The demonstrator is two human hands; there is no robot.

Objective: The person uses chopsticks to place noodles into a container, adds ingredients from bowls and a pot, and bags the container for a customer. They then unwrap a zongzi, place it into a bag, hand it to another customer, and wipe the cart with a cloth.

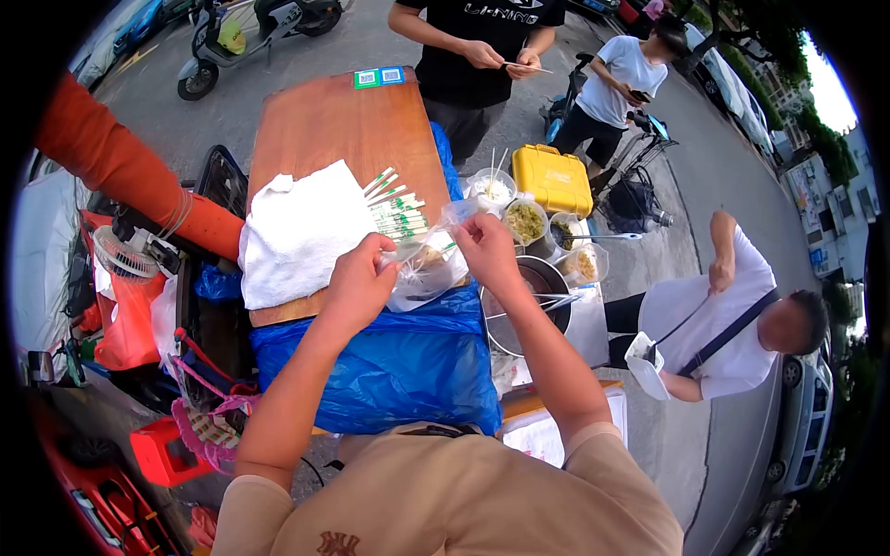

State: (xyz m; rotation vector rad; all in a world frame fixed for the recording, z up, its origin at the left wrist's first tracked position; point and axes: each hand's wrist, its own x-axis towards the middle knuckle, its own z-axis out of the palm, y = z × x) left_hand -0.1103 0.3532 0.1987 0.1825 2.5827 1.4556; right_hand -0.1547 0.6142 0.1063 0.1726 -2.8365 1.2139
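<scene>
The left hand (356,278) and the right hand (491,252) are both pinching the clear bag (428,269), fingers closed on its upper part; it is hanging between them, in front of the wrapped chopsticks (399,220), and is holding something brownish, too unclear to name. To the right, one tub (491,188) is holding white contents and sticks; others are holding chopped green food (526,222), dark food (562,232) and orange-brown food (583,266); the pot (527,320) is standing near, with utensils inside. The black shirt (477,46) is showing "LI-NING"; the tan shirt (445,491) is bearing an "NY" mark; two QR cards (379,77) are lying at the far edge of the table (343,125).
</scene>
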